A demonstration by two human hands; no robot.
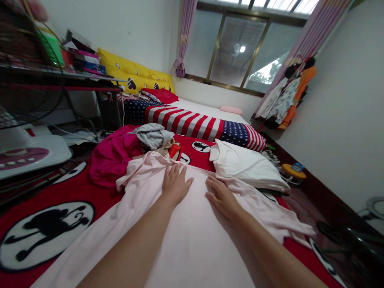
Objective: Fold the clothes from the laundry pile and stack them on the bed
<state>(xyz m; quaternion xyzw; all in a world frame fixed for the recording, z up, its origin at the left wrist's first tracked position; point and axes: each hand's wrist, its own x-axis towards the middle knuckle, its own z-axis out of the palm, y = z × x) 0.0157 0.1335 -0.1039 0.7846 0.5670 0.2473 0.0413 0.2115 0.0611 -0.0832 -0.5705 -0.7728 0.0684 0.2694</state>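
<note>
A pale pink long-sleeved shirt (192,236) lies spread over a red patterned blanket (105,208), its collar end away from me. My left hand (175,186) rests flat on its upper part, fingers spread. Near the collar on the other side, my right hand (223,198) lies palm down on the fabric with its fingers stretched out. One sleeve reaches out to the right; the left side is wrinkled. Just beyond the right hand is a folded white garment stack (249,164). Crumpled magenta cloth (112,156) and a grey garment (154,135) are heaped beyond the left hand.
Behind the blanket stands a bed with a stars-and-stripes cover (186,122). At the left are a fan base (33,152) and a cluttered desk (87,76). A small yellow stool (294,171) stands at the right, below hanging clothes (288,96).
</note>
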